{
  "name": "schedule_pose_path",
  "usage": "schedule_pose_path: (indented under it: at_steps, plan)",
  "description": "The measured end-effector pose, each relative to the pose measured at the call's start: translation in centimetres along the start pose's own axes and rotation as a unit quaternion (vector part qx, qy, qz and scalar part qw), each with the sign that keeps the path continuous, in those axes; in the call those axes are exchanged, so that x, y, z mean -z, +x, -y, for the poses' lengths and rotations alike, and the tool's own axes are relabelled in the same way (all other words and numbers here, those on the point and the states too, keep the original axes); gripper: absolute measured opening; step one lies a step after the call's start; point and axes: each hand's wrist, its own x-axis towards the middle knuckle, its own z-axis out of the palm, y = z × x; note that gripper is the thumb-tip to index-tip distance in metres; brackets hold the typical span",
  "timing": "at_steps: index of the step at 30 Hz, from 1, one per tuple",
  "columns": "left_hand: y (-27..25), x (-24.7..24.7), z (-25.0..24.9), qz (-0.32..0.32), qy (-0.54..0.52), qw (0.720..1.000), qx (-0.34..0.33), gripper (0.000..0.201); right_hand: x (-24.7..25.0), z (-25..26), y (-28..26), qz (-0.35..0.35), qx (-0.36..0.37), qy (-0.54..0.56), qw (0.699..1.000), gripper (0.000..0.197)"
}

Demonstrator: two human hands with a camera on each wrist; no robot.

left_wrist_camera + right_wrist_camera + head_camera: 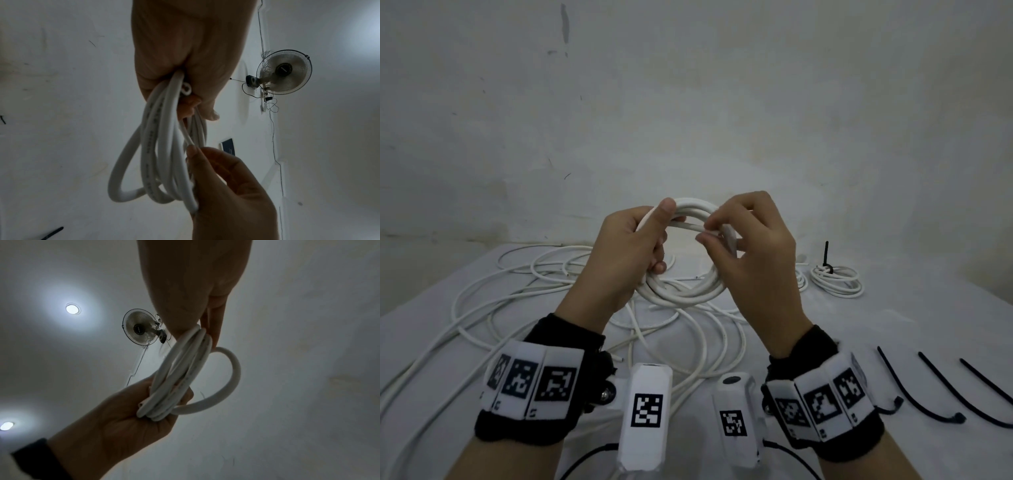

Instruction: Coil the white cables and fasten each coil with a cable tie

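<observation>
On my left hand (626,246) and right hand (753,253) nothing is worn and the fingers (666,207) are bare, but each wrist carries a black fabric cuff (524,431) wrapped with a band of white panels (534,385) printed with black-and-white square coded markers. I see a white boxy camera housing (645,414) fixed inside the left cuff and a smaller one (738,419) inside the right, each bearing its own square marker. A metal screw (606,395) shows on the black bracket beside the left housing, and thin black cables (585,460) run back from the housings toward me.
</observation>
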Motion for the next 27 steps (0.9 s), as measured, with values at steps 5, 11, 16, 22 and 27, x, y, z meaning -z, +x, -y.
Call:
schedule_pose_path:
  at_steps: [5, 11, 16, 22, 27]
  plan:
    - [-0.2, -0.1, 0.2, 0.032, -0.009, 0.999, 0.004, 0.028, -0.2, -0.2, -0.3, -0.011, 0.036, -0.076, 0.996, 0.008]
    - [-0.1, 0.2, 0.2, 0.047, 0.008, 0.999, 0.026, 0.021, -0.6, -0.6, -0.6, -0.024, 0.04, -0.09, 0.995, 0.014]
    - [-0.3, 0.4, -0.2, 0.069, -0.017, 0.997, 0.043, 0.023, -0.8, -0.9, -0.8, -0.04, 0.023, -0.068, 0.997, 0.017]
    - [-0.3, 0.2, -0.5, 0.058, -0.041, 0.997, 0.034, 0.018, -0.1, 0.1, 0.1, -0.024, -0.138, 0.115, 0.983, 0.018]
    - [-0.5, 0.2, -0.9, 0.069, -0.071, 0.994, 0.039, 0.021, 1.9, 0.0, 1.0, 0.2, -0.301, 0.132, 0.923, 0.039]
